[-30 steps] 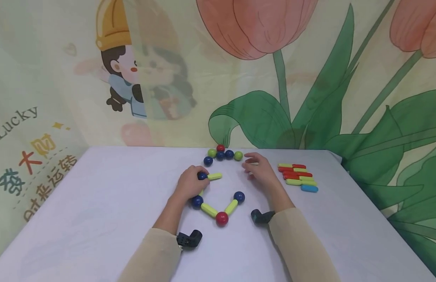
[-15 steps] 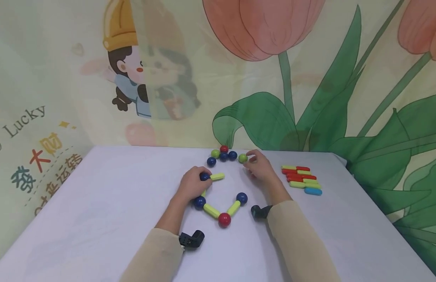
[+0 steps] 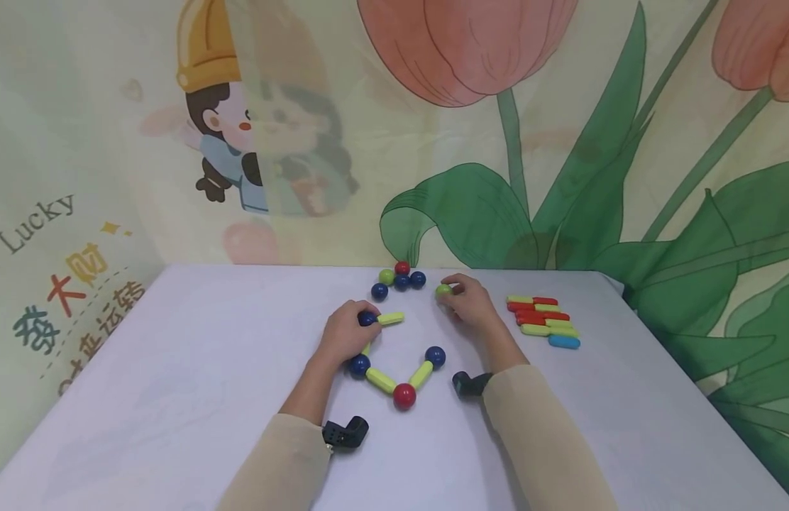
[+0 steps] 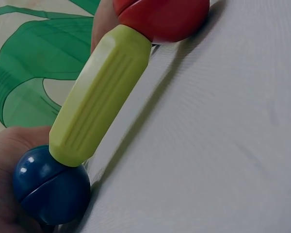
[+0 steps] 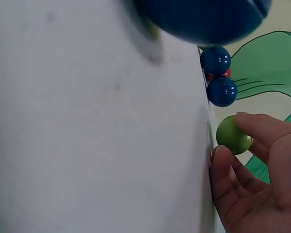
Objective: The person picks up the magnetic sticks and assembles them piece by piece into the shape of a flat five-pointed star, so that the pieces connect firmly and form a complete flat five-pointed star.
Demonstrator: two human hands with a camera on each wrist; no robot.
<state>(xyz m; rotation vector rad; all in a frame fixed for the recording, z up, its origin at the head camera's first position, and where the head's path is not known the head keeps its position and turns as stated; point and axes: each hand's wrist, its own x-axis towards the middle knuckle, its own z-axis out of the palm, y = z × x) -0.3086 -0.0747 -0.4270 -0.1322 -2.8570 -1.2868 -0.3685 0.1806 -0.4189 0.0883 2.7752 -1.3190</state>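
My left hand (image 3: 345, 332) grips a dark blue ball (image 3: 367, 319) at the upper left of a linked chain, with a yellow-green rod (image 3: 391, 319) pointing right from it. The chain runs down through another blue ball (image 3: 359, 365) and a rod to a red ball (image 3: 404, 396), then up a rod to a blue ball (image 3: 436, 356) on the right. In the right wrist view my right hand (image 5: 262, 165) pinches a green ball (image 5: 233, 135) between thumb and fingers. The left wrist view shows a blue ball (image 4: 52, 184) and rod (image 4: 102, 97) close up.
Behind the hands several loose balls cluster near the table's far edge, among them a red ball (image 3: 402, 267), a green ball (image 3: 386, 277) and a blue ball (image 3: 379, 292). At the right lie rows of red and yellow-green rods (image 3: 538, 316) and one blue rod (image 3: 564, 342).
My right hand has reached the green ball, taken hold of it and drawn it slightly away from the cluster. The left hand keeps its grip on the blue ball.
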